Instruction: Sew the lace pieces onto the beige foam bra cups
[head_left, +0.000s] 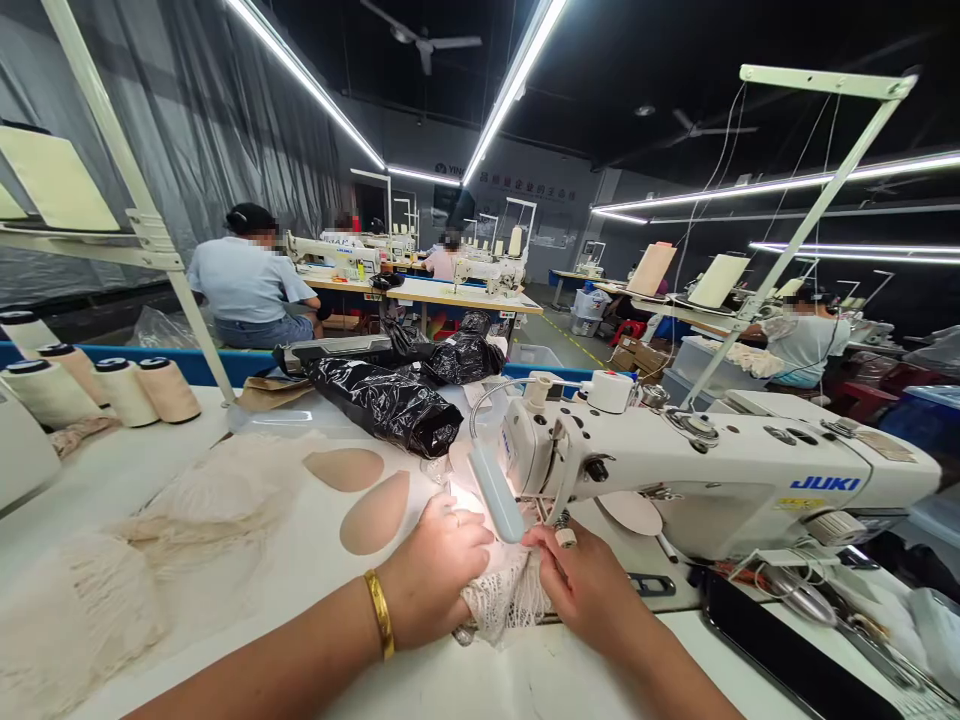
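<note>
White lace fabric (504,598) lies under the head of a white sewing machine (675,470), its fringed edge hanging toward me. My left hand (435,560), with a gold bracelet (380,612) at the wrist, has its fingers bent over the lace, left of the needle area. Pinched together at the right side of the lace are the fingertips of my right hand (581,575). A grey lamp (496,495) shines between the hands and hides the needle. Two beige teardrop-shaped pieces (375,512) lie left of my left hand.
Loose lace (97,600) spreads over the table's left side. Black plastic bags (386,405) lie behind the work area. Thread cones (166,390) stand at left. A black tray (787,645) and tools lie at right. Another person (251,275) sits at a machine beyond.
</note>
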